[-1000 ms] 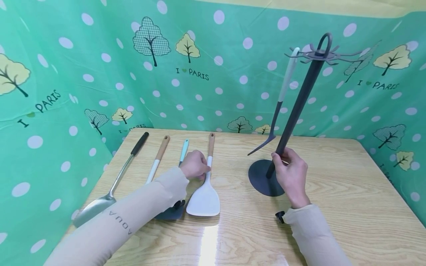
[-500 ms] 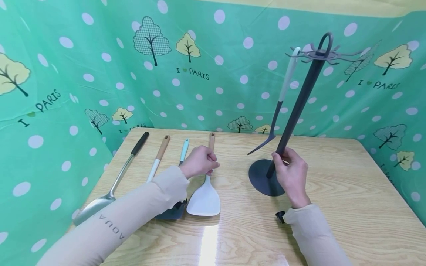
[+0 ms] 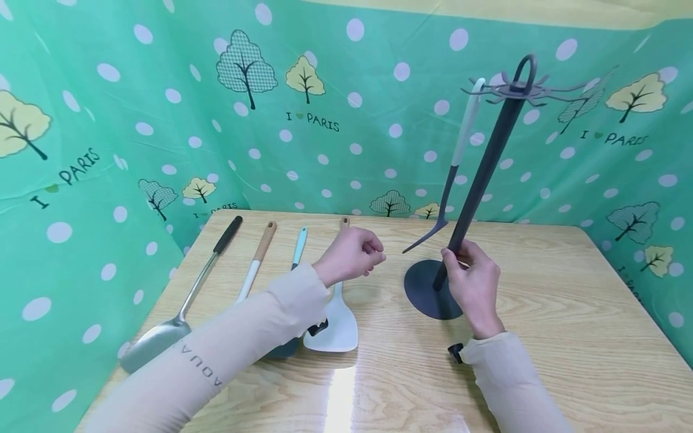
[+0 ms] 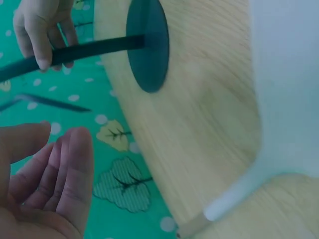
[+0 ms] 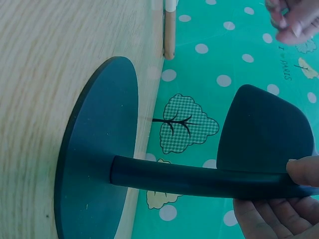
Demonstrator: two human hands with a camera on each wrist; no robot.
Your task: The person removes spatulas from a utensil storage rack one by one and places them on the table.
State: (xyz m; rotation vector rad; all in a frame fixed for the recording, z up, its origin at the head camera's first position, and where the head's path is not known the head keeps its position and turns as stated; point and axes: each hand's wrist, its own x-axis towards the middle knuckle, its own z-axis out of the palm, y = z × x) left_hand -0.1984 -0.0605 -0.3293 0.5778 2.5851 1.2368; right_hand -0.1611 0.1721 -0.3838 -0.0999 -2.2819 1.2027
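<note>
My right hand [image 3: 475, 282] grips the lower pole of a black utensil stand [image 3: 487, 168], thumb on one side and fingers on the other in the right wrist view. From one hook of the stand hangs a turner [image 3: 461, 135] with a pale mint handle and a dark blade [image 5: 266, 132]. My left hand [image 3: 352, 255] is in the air over the handle of a white spatula [image 3: 332, 325], apart from it. Its fingers [image 4: 75, 174] are loosely curled with nothing between them and the thumb. The hand hides part of the spatula's white and wooden handle.
Left of the white spatula lie a turquoise-handled utensil [image 3: 300, 243] with a dark head, a wooden-and-white-handled utensil [image 3: 257, 258] and a steel wok turner [image 3: 168, 337] with a black handle. My left sleeve covers parts of them. A green printed curtain [image 3: 346, 120] surrounds the wooden table [image 3: 390, 385].
My left hand has moved away from the white spatula's handle, up and to the right toward the stand. The spatula stays on the table. My right hand keeps its grip on the pole.
</note>
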